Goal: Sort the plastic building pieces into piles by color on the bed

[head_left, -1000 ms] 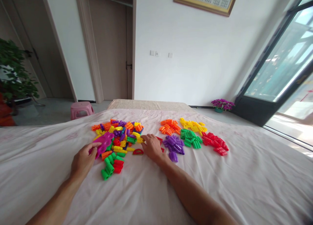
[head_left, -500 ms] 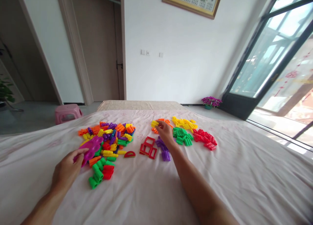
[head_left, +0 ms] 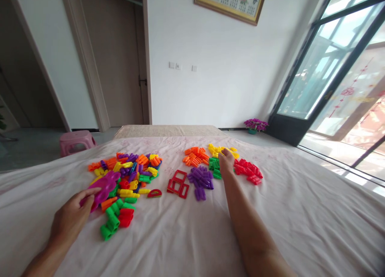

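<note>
A magenta plastic piece with a scalloped, flower-like edge [head_left: 106, 185] is pinched by its near end in my left hand [head_left: 72, 210]. It is tilted over the left side of a mixed pile of coloured plastic tube blocks [head_left: 126, 182]. My right hand [head_left: 227, 162] is closed at the near edge of a heap of yellow blocks [head_left: 215, 149]. The yellow block at its fingertips blends with that heap. Green blocks [head_left: 214, 164] lie just under and left of this hand, partly hidden by it. Red blocks [head_left: 248, 170] lie to its right.
Orange blocks [head_left: 195, 156] and purple blocks [head_left: 201, 178] form separate heaps. Red square frames [head_left: 178, 184] and a red half-round piece [head_left: 154, 193] lie between the piles. A pale wrinkled cloth [head_left: 180, 237] covers the surface. A pink stool [head_left: 77, 142] stands beyond the left edge.
My right hand has moved right, from the orange heap to the yellow one, uncovering the orange and purple blocks. My left hand keeps hold of the magenta piece. The view has shifted slightly.
</note>
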A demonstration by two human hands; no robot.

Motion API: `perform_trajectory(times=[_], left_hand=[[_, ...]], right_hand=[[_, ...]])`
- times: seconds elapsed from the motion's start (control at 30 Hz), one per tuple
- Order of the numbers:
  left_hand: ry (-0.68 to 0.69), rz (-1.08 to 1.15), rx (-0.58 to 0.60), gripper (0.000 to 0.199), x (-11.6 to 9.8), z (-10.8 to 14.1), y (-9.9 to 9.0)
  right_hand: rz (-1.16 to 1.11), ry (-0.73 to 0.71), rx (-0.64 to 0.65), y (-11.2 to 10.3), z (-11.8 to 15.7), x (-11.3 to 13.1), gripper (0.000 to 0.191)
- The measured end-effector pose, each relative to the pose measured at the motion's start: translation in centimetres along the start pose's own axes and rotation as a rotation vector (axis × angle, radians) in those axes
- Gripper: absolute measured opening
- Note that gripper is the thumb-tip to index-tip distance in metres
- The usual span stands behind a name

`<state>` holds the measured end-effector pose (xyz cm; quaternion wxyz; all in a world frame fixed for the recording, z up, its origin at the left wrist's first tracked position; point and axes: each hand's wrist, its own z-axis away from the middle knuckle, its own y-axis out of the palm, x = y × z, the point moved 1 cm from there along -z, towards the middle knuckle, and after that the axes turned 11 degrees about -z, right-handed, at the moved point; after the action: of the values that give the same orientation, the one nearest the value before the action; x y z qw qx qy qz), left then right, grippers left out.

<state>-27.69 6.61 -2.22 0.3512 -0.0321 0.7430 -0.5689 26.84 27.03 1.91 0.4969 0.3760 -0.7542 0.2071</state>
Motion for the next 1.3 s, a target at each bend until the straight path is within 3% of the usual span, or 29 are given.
perform_trajectory(times=[0.1, 0.2, 0.47, 0.63, 1.0, 1.13, 1.3], left_hand=[[-0.006, -0.006, -0.007, 0.042, -0.1, 0.0, 0.0], [0.002, -0.009, -0.015, 0.041, -0.3, 0.0, 0.0], [0.037, 0.049, -0.03, 0.039, -0.9, 0.6, -0.3], [0.048, 0.058, -0.064, 0.035, -1.2, 0.7, -0.4], [0.115, 0.044, -0.113, 0.034, -1.1, 0.9, -0.2], [0.11, 0.016, -0.1, 0.037, -1.0, 0.9, -0.1], [0.105, 0.026, -0.105, 0.036, -1.0, 1.0, -0.3]], right_hand=[[0.005, 0.026, 0.018, 1.5, 1.4, 0.3, 0.044], [0.043, -0.1, 0.168, 3.7, 3.7, 1.8, 0.041], [0.202, -0.397, 0.941, 8.7, 14.8, 5.9, 0.041], [0.257, -0.589, 1.209, 10.2, 19.4, 7.5, 0.058], [0.296, -0.683, 1.331, 11.6, 20.7, 5.8, 0.06], [0.307, -0.623, 1.315, 11.8, 20.7, 5.5, 0.065], [0.228, -0.484, 1.237, 11.3, 20.4, 5.9, 0.056]])
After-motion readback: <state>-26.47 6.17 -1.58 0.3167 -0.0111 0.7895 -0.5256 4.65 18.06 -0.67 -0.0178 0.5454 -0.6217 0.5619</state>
